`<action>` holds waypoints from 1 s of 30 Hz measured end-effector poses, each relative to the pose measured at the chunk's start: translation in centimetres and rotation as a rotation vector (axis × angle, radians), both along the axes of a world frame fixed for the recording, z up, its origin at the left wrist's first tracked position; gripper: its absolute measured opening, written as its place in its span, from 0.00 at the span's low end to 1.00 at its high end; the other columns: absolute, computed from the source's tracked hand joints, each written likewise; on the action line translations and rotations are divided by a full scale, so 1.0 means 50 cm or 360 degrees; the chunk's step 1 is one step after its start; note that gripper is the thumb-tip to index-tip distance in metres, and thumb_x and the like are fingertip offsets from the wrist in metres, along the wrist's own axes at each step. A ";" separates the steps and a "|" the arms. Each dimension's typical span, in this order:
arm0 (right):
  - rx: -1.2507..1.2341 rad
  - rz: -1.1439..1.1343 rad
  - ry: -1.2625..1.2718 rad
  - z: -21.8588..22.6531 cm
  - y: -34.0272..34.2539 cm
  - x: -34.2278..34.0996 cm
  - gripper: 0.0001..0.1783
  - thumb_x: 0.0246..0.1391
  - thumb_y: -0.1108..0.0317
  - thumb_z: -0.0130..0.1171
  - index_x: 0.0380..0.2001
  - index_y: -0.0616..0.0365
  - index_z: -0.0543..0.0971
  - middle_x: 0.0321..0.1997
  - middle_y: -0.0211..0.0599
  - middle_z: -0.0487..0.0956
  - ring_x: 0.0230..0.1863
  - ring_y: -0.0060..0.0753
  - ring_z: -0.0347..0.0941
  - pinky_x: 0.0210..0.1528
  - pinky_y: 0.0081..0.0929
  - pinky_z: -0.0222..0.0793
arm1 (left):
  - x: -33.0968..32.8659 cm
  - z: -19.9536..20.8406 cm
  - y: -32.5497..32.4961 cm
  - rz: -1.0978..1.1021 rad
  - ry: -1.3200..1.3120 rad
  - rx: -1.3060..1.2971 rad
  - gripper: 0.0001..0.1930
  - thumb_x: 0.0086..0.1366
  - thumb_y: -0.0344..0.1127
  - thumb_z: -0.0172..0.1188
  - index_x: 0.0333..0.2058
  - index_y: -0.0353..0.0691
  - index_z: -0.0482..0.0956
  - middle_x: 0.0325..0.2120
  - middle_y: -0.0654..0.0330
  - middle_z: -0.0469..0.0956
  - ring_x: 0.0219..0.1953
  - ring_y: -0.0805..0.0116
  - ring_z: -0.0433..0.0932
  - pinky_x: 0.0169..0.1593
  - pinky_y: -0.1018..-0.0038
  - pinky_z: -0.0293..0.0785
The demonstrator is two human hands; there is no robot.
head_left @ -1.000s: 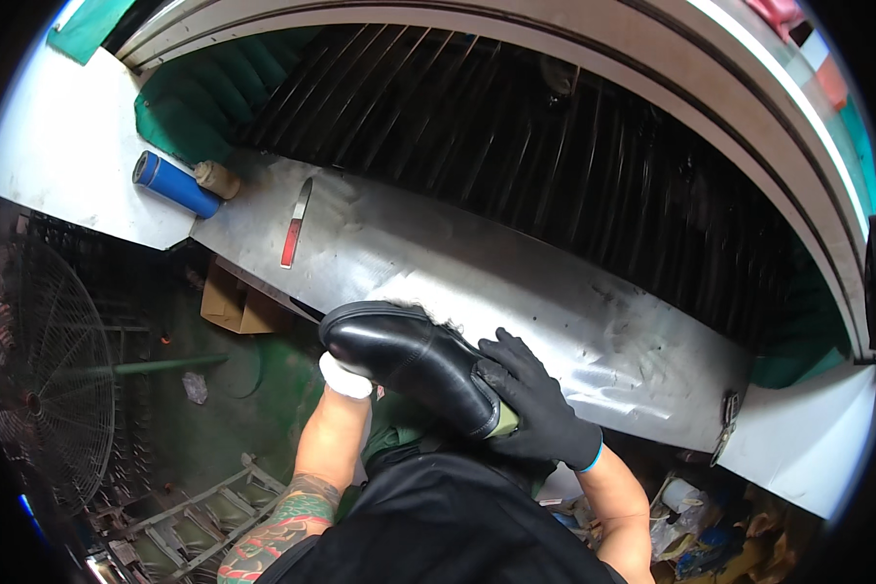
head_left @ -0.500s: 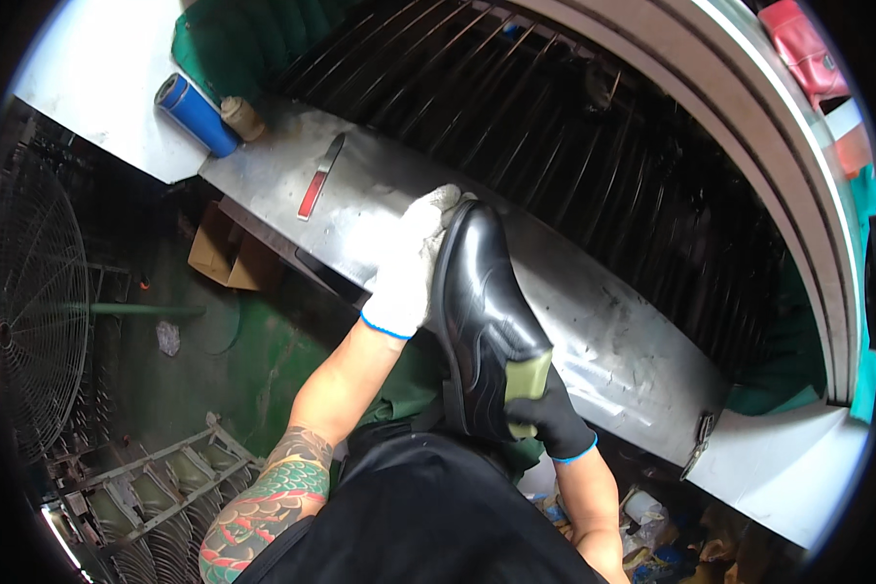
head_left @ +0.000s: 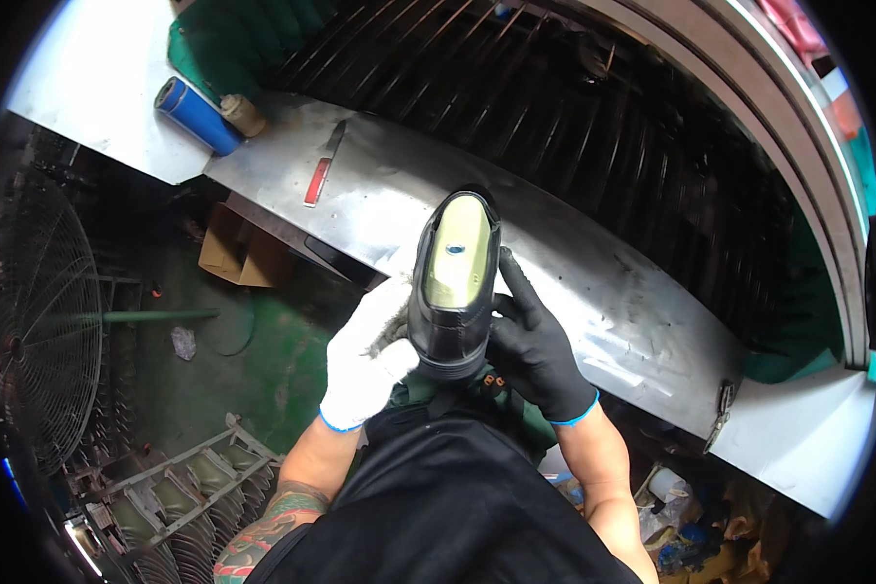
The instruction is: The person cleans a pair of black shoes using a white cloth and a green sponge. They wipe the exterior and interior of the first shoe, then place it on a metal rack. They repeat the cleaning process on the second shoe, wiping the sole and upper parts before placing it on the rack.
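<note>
A black leather shoe (head_left: 446,336) is held up in front of me, its heel end toward me. A yellow-green shoe last (head_left: 457,255) fills its opening, with a small dark hole in the top. My left hand (head_left: 365,355), in a white glove, grips the shoe's left side; its thumb lies by the heel and some fingers are hidden behind the shoe. My right hand (head_left: 540,355), in a black glove, holds the right side, one finger stretched along the upper. Beyond lies a knife (head_left: 318,177) with a red handle on the metal ledge (head_left: 384,161).
Dark slats or rods (head_left: 555,117) lie past the ledge, inside a curved pale frame (head_left: 798,146). A blue roll (head_left: 197,115) and a small bottle (head_left: 242,115) stand at the ledge's left end. Lower left are a fan (head_left: 49,331), a cardboard box (head_left: 238,248) and a metal rack (head_left: 180,487).
The shoe has turned from lying on its side, toe away, to upright with its opening up. My left hand has come down from the toe; my right has shifted up along its side.
</note>
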State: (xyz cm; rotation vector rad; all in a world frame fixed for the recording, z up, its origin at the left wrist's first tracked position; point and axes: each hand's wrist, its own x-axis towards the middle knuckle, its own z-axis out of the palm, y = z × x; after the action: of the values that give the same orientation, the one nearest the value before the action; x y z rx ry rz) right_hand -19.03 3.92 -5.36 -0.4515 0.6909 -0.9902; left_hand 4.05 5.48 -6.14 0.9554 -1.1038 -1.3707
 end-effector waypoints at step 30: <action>-0.0116 0.0183 0.0785 -0.128 -0.162 0.096 0.27 0.76 0.42 0.47 0.40 0.57 0.75 0.29 0.34 0.80 0.27 0.26 0.80 0.30 0.26 0.79 | 0.083 -0.072 0.049 0.0052 0.0881 0.0844 0.49 0.53 0.26 0.73 0.74 0.41 0.60 0.69 0.51 0.69 0.68 0.48 0.72 0.71 0.50 0.71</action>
State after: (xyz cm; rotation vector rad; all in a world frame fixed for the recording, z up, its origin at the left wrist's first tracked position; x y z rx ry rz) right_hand -14.22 -4.17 -11.73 -0.8052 1.0594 -0.8004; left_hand 8.18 7.92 -9.75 0.8681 -0.3088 -1.8009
